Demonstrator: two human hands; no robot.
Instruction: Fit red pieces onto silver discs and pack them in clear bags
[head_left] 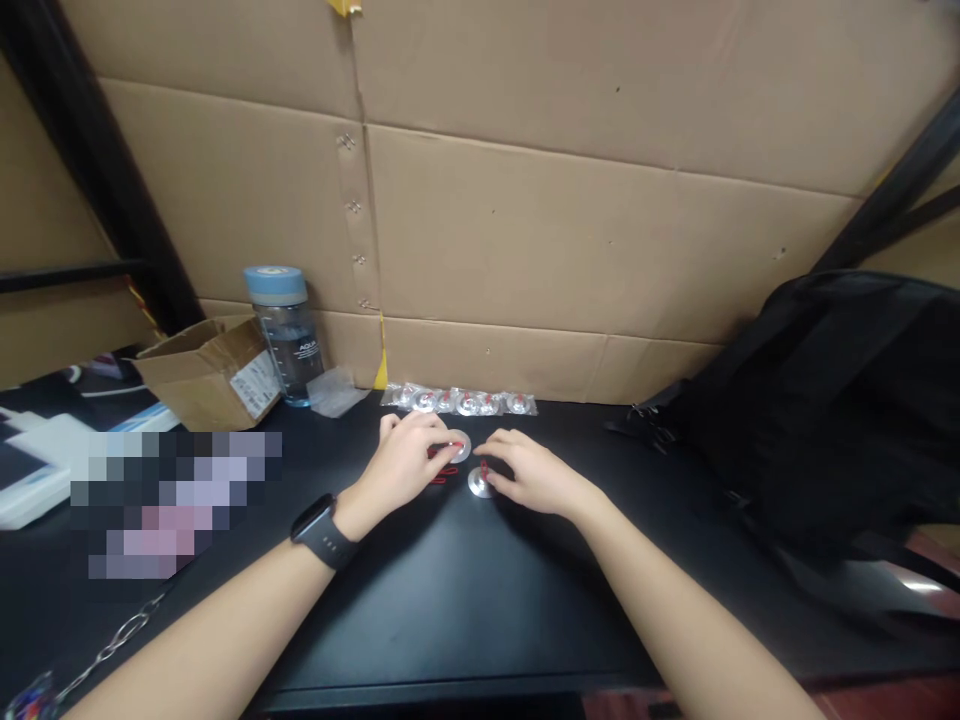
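Note:
Two small silver finger cymbals with red cords are between my hands over the black table. My left hand (411, 455), with a dark watch on its wrist, pinches one finger cymbal (463, 447) by its middle, thumb and index finger closed at the red cord. A red cord (441, 477) hangs in loops below those fingers. My right hand (529, 472) is curved beside the other finger cymbal (478, 486), which seems to lie flat on the table. Its thumb reaches that cymbal's edge, and its index finger stays apart from the thumb. A red loop stands at this cymbal's centre.
Several clear-wrapped finger cymbals (457, 402) lie in a row against the cardboard wall (525, 250). At the left are a water bottle (289, 340), an open cardboard box (206, 370) and a clear plastic bag (335, 392). A black backpack (840, 400) fills the right side.

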